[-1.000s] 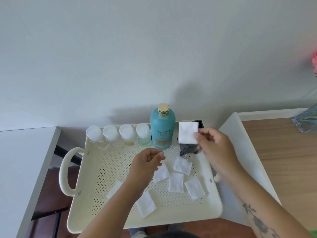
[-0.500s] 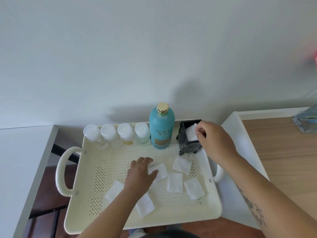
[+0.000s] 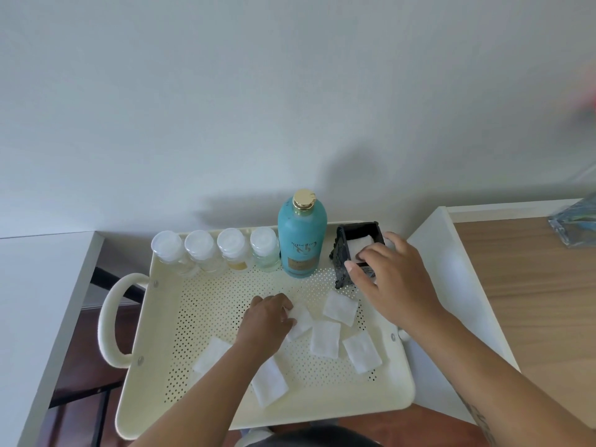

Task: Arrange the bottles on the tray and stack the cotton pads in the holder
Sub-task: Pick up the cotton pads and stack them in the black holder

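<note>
Pinching a cotton pad [image 3: 300, 321] on the perforated tray [image 3: 322, 404], the left hand [image 3: 264, 324] works mid-tray. The right hand [image 3: 396, 285], fingers spread and empty, rests over the black holder [image 3: 358, 233], where a pad lies inside. Bottles [image 3: 232, 250] line the tray's far edge.

A cream tray [image 3: 400, 391] with a perforated floor is seen from above. Along its far wall four small bottles [image 3: 214, 253] with white caps are lined up beside a tall blue bottle [image 3: 302, 240]. A black holder [image 3: 354, 253] is placed right of it, with a white pad [image 3: 362, 245] inside. The right hand [image 3: 392, 282] is laid over the holder's front edge. A loose pad [image 3: 300, 321] is touched by the left hand [image 3: 266, 322]; five more pads [image 3: 325, 338] are spread on the floor.
</note>
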`<state>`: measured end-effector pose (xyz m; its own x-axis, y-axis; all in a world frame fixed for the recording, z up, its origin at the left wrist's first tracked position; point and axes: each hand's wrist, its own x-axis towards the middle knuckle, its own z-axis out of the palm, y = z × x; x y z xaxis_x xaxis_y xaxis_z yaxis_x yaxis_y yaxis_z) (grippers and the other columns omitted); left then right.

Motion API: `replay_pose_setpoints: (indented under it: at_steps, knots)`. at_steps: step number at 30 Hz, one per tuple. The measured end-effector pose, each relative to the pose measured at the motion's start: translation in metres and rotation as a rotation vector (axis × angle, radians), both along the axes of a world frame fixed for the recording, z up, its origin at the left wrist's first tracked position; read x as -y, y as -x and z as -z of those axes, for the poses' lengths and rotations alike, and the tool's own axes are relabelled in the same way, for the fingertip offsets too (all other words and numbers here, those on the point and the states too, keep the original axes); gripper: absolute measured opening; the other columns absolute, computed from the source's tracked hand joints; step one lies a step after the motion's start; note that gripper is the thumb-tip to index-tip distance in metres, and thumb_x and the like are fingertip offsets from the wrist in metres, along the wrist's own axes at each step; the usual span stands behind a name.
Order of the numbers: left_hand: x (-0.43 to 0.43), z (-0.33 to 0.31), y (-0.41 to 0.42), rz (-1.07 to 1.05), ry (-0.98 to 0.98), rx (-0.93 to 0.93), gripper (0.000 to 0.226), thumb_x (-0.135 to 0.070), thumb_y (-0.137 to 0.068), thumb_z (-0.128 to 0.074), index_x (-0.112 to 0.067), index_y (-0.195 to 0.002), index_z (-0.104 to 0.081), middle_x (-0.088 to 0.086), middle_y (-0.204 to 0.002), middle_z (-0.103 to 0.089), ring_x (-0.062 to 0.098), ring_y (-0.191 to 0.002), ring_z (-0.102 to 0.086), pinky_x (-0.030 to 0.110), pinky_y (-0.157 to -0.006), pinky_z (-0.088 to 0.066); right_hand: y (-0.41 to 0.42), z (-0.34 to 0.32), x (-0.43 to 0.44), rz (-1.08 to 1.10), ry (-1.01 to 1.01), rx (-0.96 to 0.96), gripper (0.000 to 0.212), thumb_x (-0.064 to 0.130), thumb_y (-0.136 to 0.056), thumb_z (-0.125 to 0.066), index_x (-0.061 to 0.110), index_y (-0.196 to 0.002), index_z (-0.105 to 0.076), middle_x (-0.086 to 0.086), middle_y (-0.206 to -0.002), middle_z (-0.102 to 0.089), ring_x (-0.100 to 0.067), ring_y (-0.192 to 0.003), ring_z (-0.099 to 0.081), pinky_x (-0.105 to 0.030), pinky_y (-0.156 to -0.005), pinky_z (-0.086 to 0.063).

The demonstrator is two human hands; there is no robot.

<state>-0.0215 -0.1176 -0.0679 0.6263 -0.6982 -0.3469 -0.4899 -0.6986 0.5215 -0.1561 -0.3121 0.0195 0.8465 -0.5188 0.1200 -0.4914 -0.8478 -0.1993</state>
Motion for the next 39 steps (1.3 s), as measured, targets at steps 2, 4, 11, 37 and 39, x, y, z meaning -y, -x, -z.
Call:
replay_pose_setpoints:
  at_steps: [2, 4, 11, 37, 39]
  knots:
    - [-0.001, 0.001, -0.001, 0.010, -0.008, 0.003, 0.019, -0.027, -0.090, -0.064, -0.021, -0.108, -0.064, -0.006, -0.093, -0.065, 0.016, -0.094, -0.046, 0.029, -0.077, -0.045, -0.002, 0.001, 0.001, 0.007, -0.026, -0.042, 0.057, 0.058, -0.093, -0.029, 0.018, -0.090, -0.070, 0.007, -0.096, -0.072, -0.031, -0.123, -0.049, -0.042, -0.100, -0.039]
    - [-0.003, 0.001, -0.002, 0.004, 0.021, -0.002, 0.011, -0.026, -0.089, -0.064, -0.019, -0.099, -0.064, -0.005, -0.089, -0.061, 0.017, -0.091, -0.049, 0.029, -0.077, -0.047, -0.003, 0.000, 0.001, 0.017, -0.039, -0.051, 0.059, 0.059, -0.093, -0.028, 0.019, -0.090, -0.071, 0.007, -0.097, -0.072, -0.031, -0.123, -0.049, -0.043, -0.101, -0.039]
    - [-0.009, -0.016, -0.012, -0.244, 0.165, -0.234, 0.012, -0.030, -0.089, -0.067, -0.029, -0.082, -0.057, -0.010, -0.081, -0.062, 0.003, -0.066, -0.054, 0.015, -0.055, -0.038, -0.004, -0.009, 0.002, 0.011, -0.019, 0.115, 0.042, 0.043, -0.091, -0.039, 0.016, -0.091, -0.072, 0.006, -0.096, -0.073, -0.030, -0.117, -0.054, -0.042, -0.095, -0.042]
    - [-0.014, -0.082, -0.004, -0.405, 0.656, -0.765, 0.039, -0.050, -0.068, -0.079, -0.020, -0.092, -0.074, 0.002, -0.088, -0.076, 0.012, -0.080, -0.068, 0.030, -0.075, -0.053, -0.017, -0.026, -0.070, 0.239, -1.183, 0.326, 0.005, 0.034, -0.089, -0.065, 0.029, -0.091, -0.067, 0.011, -0.076, -0.067, 0.004, -0.063, -0.060, -0.013, -0.055, -0.045]
    - [-0.023, -0.076, -0.010, -0.402, 0.608, -0.682, 0.031, -0.047, -0.071, -0.079, -0.024, -0.091, -0.074, 0.000, -0.084, -0.076, 0.010, -0.077, -0.068, 0.024, -0.072, -0.055, -0.019, -0.027, -0.068, 0.228, -1.123, 0.370, 0.004, 0.031, -0.089, -0.065, 0.028, -0.088, -0.068, 0.011, -0.071, -0.067, 0.004, -0.061, -0.059, -0.009, -0.053, -0.043]
